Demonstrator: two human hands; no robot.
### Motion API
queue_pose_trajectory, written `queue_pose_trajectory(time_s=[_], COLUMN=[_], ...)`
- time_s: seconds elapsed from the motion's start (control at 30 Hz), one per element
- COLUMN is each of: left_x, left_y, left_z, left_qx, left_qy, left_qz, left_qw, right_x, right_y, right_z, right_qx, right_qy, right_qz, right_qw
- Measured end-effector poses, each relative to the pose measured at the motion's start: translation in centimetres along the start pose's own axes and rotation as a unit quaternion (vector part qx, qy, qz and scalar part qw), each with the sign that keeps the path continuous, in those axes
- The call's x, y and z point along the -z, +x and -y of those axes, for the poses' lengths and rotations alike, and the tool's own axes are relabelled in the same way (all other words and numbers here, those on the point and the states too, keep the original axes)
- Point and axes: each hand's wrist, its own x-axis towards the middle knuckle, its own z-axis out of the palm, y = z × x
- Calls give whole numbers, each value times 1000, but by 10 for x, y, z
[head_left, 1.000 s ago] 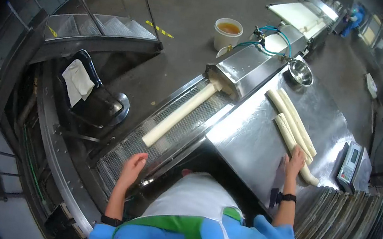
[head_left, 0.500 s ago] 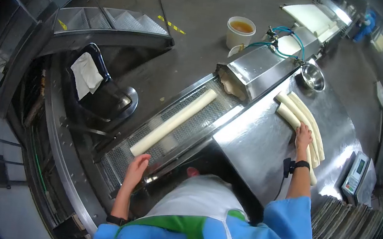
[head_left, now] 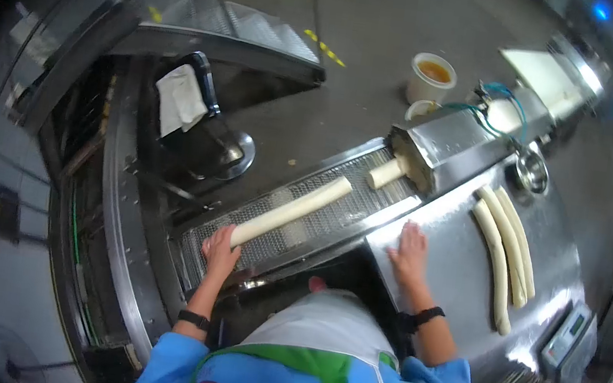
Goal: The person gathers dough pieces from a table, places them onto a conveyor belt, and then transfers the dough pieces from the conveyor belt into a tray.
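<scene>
A long pale dough roll lies along the mesh conveyor. At its near left end, my left hand has its fingers wrapped round the tip. My right hand hovers at the left edge of the steel table, fingers apart, holding nothing. Several long dough rolls rest side by side on that table, to the right of my right hand and apart from it. A shorter dough piece sticks out of the steel machine housing onto the conveyor.
A steel bowl stands at the table's far end and a scale at its right. Beyond the housing is a white bucket of orange liquid. A black chair with a white cloth and metal steps are at the left.
My right hand has let go of the rolls on the table and moved left. My left hand has closed on the conveyor roll's end. Another dough piece has emerged from the housing. The view has shifted.
</scene>
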Motion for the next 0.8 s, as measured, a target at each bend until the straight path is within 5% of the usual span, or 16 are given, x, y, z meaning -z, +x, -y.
queue_pose_trajectory(time_s=[0.03, 0.1, 0.17, 0.33, 0.47, 0.5, 0.53, 0.63, 0.7, 0.77, 0.8], left_x=[0, 0, 6, 22, 21, 30, 35, 31, 34, 59, 60], left_y=[0, 1, 2, -4, -18, -23, -27, -44, -51, -58, -61], left_z=[7, 12, 19, 31, 54, 52, 53, 63, 68, 59, 63], left_qx=[8, 43, 62, 98, 115, 103, 88, 100, 101, 213, 213], left_qy=[10, 46, 68, 75, 72, 68, 64, 28, -3, -140, -139], left_qz=[12, -30, 23, 20, -22, 19, 60, 53, 31, 129, 124], left_qw=[1000, 998, 996, 992, 991, 992, 992, 993, 994, 959, 959], right_x=[28, -24, 10, 5, -24, -53, -54, 54, 43, 15, -10], right_y=[8, 7, 10, -15, -34, -40, -40, -48, -39, -18, -1], right_z=[-4, -80, -86, -172, -204, -240, -237, -66, -72, -77, -74], right_qx=[-48, 41, -129, -191, -214, -99, -164, 21, 6, -16, -80], right_qy=[44, -16, -28, -181, -311, -371, -304, -319, -355, -388, -294], right_qz=[48, -160, -57, -60, -129, -260, -199, -271, -219, -163, -159], right_qw=[997, 986, 990, 963, 917, 886, 917, 908, 909, 907, 939])
